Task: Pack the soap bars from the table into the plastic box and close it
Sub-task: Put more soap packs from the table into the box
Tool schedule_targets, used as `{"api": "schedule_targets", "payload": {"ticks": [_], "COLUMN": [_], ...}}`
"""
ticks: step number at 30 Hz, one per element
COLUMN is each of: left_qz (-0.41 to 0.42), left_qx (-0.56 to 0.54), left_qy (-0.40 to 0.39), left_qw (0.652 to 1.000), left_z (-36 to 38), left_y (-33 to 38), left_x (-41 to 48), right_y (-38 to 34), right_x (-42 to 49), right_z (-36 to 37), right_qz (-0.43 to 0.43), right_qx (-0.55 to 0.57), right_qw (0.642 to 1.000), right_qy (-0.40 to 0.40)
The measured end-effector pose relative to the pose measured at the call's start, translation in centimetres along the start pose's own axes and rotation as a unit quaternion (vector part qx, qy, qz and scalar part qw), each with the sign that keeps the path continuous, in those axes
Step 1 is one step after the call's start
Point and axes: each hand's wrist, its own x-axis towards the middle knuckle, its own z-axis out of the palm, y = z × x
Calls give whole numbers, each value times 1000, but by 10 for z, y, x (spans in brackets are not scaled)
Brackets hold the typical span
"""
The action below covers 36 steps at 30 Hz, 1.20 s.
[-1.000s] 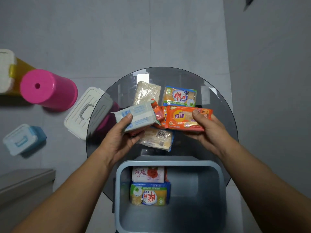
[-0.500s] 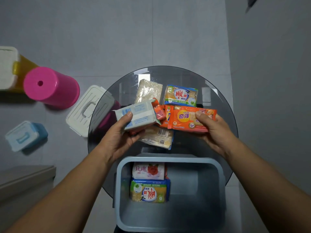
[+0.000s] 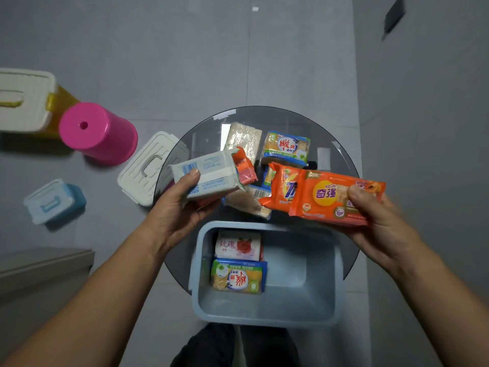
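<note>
The grey-blue plastic box stands open at the near edge of the round glass table. Inside it, at the left, lie a white rose-print soap bar and a blue-green wrapped bar. My left hand grips a white-and-blue soap pack above the table, with a smaller orange-red pack against it. My right hand holds orange soap packs over the box's far right edge. Several bars remain on the table, among them a blue-yellow bar and a clear-wrapped tan bar.
On the floor left of the table lie a white lid with a handle, a pink upturned tub, a small blue lidded box and a yellow box with a white lid. A grey cabinet stands at the near left.
My right hand has lifted the orange packs and carried them right and nearer, toward the box. My left hand stays roughly in place with the white-and-blue pack.
</note>
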Motion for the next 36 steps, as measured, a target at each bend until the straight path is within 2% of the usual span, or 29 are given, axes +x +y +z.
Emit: {"api": "schedule_targets", "payload": {"ticks": [7, 12, 22, 31, 36], "left_qz": [-5, -3, -26, -31, -29], "left_qx": [62, 55, 3, -2, 8], "left_qy": [-9, -3, 19, 15, 15], "left_qw": [998, 998, 999, 999, 999], "left_z": [-27, -51, -90, -94, -92], "left_y": [-7, -16, -43, -47, -47], "left_x": [-45, -72, -73, -69, -70], "right_y": [35, 83, 151, 166, 169], "right_x": [-63, -80, -33, -12, -14], "right_z": [27, 37, 71, 84, 91], "right_qz": [32, 64, 82, 44, 53], "right_qx": [19, 26, 5, -11, -29], "right_qw": [999, 997, 996, 997, 997], "right_qy": [-34, -25, 26, 61, 54]}}
